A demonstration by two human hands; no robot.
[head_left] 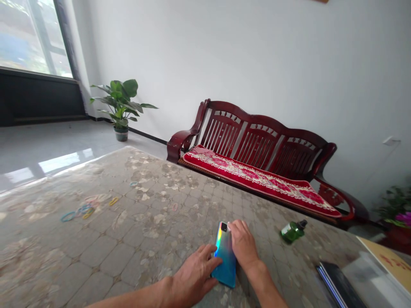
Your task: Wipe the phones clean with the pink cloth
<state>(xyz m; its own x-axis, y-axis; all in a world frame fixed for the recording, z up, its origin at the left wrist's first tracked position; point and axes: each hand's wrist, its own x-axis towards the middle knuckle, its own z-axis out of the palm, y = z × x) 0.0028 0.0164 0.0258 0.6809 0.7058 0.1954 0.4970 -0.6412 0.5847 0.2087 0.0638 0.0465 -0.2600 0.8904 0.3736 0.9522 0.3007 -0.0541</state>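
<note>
Your left hand (195, 273) and right hand (243, 244) rest against either edge of the phone (224, 259) lying face down on the table (144, 239), neither grip closed round it, so it may skid on the glossy top.

- The table (135, 256) lies bare to the left of the left hand (195, 273), open down to the near edge.
- Ahead of the phone (224, 254) the top is free except for one pink band (174, 206).
- Coloured rubber bands (80, 210) lie scattered well off to the far left.
- A green bottle (292, 231) lies on its side near the right hand (243, 244), with a bare strip between them.
- A dark flat device (337, 284) and a yellow board (388, 261) crowd the near right corner.
</note>
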